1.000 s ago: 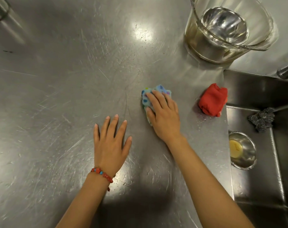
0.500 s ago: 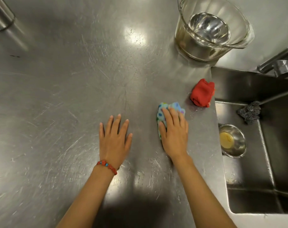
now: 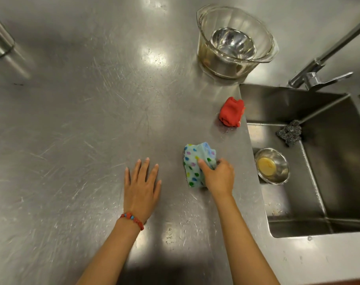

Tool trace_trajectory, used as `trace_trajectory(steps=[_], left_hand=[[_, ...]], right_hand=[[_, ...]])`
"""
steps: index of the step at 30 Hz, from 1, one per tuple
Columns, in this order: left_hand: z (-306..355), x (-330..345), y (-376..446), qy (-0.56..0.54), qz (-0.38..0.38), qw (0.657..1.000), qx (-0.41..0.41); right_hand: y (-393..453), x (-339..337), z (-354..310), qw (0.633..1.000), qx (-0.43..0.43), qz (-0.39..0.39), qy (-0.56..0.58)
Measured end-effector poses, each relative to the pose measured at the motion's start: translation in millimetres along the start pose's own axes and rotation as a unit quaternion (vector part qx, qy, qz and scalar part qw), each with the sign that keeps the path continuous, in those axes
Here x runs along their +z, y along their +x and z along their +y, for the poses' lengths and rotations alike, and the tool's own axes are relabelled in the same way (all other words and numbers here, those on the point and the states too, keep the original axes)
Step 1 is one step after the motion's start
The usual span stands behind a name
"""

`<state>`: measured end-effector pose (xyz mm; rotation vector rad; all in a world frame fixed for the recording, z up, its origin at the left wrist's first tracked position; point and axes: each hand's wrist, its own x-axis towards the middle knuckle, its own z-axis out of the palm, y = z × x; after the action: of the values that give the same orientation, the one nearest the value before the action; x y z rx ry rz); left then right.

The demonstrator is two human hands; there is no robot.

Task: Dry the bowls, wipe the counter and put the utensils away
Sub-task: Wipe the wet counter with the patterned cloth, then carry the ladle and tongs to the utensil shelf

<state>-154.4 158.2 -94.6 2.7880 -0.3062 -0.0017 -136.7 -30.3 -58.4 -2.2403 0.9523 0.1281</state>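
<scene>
**Wiping the counter near the sink**

The right hand (image 3: pixel 218 175) is closed around a spotted cloth (image 3: pixel 192 165). The thumb lies on top and the fingers curl over its right side. The cloth sits on the steel counter (image 3: pixel 82 130), near the edge of the sink (image 3: pixel 298 225). The left hand (image 3: pixel 141 188) lies flat and open on the counter, holding nothing.

What could go wrong? The cloth is near the sink edge. A wipe that goes too far right could drop it into the sink, by the small metal bowl (image 3: pixel 271 166) and the scrubber (image 3: pixel 290 132). A wipe going up could bump the red cloth (image 3: pixel 230 112), which lies by the sink corner. The glass bowl (image 3: pixel 234 42) with a metal bowl (image 3: pixel 233 43) inside stands well apart at the back, so it looks safe. The grip looks loose, so the cloth could slip out.

The bunched cloth is longer than it is wide. Its long side runs from near the person toward the back of the counter, leaning a little right at the far end.
</scene>
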Motion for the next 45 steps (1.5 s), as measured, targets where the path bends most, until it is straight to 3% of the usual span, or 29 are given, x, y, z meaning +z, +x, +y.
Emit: trace_trajectory(steps=[5,14,20,23,25,29,35,45], left_hand=[[3.5,0.0,-4.6,0.002,-0.007,1.0,-0.007],[10.6,3.5,-10.4,0.014,-0.043,0.998,-0.037],[19.4,3.4,-16.4,0.008,-0.043,0.998,-0.054],[19.9,-0.8,-21.1,-0.007,-0.039,0.998,-0.053],[17.6,-6.3,-26.7,-0.023,-0.029,0.997,-0.061],[-0.2,-24.1,-51.7,-0.041,0.011,0.995,-0.087],[-53.4,-56.3,-102.0,-0.038,0.049,0.988,-0.139],[-220.5,-140.1,-229.3,0.003,0.102,0.966,-0.239]], right_hand=[[8.5,-10.7,-4.2,0.99,0.006,-0.06,0.128],[55.5,-74.2,32.5,0.96,0.012,0.014,0.278],[76.1,-84.5,51.1,0.994,0.015,-0.004,0.11],[57.2,-77.8,44.8,0.988,-0.042,0.099,-0.114],[32.8,-66.2,38.5,0.97,-0.11,0.138,-0.168],[-24.5,-26.5,24.5,0.951,-0.235,0.079,-0.182],[-107.9,42.4,-3.0,0.888,-0.397,-0.117,-0.199],[-288.6,173.1,-91.8,0.805,-0.53,-0.175,-0.203]])
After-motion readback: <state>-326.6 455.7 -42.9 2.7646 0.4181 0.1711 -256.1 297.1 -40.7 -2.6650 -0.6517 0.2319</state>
